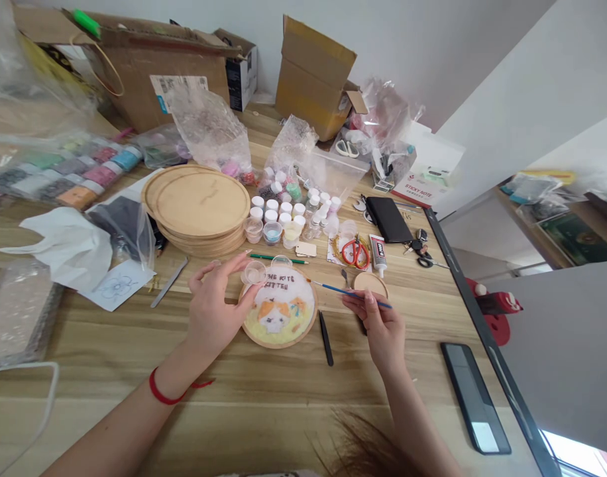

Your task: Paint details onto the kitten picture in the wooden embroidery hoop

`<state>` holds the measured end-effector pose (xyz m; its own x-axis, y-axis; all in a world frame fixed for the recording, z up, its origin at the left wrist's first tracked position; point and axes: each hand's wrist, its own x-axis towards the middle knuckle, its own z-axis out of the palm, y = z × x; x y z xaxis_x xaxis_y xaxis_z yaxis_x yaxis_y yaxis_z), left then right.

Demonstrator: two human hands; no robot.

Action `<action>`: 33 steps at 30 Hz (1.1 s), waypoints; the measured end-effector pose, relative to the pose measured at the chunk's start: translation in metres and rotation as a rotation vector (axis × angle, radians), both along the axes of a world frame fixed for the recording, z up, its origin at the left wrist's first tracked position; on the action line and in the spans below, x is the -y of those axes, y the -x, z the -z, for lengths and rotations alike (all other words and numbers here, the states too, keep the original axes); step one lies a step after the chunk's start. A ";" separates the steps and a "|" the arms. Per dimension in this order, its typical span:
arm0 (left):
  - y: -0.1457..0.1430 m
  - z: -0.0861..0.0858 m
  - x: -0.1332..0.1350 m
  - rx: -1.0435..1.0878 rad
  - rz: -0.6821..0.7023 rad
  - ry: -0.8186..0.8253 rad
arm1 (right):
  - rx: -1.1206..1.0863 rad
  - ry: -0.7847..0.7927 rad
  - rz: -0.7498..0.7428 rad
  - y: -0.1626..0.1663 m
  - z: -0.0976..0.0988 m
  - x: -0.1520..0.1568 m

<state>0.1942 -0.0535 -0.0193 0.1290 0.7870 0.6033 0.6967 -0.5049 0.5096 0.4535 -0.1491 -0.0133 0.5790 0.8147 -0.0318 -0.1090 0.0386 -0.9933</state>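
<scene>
Two grips at work — the left grip [215,306] clamped on a clear plastic cup [255,272], the right grip [376,328] pinching a blue paintbrush [350,293] lightly, tip steady.

Left hand [214,306] pinches a small clear plastic cup [255,271] above a round wood-framed cat picture [277,317]. Right hand [376,331] holds a thin blue paintbrush [350,294]. Black tweezers [326,338] lie just beside the frame.

Bright daylight, probably from the window [574,447]; soft shadows, edges bowed.
</scene>
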 end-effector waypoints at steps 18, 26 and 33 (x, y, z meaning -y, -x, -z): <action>-0.002 -0.003 0.001 -0.001 0.038 -0.056 | 0.017 0.030 0.008 -0.004 0.001 0.021; -0.003 -0.003 0.002 0.011 0.027 -0.045 | 0.016 -0.001 0.009 -0.004 0.003 0.035; -0.002 -0.003 0.002 0.013 0.037 -0.044 | 0.007 -0.017 0.010 -0.001 0.006 0.041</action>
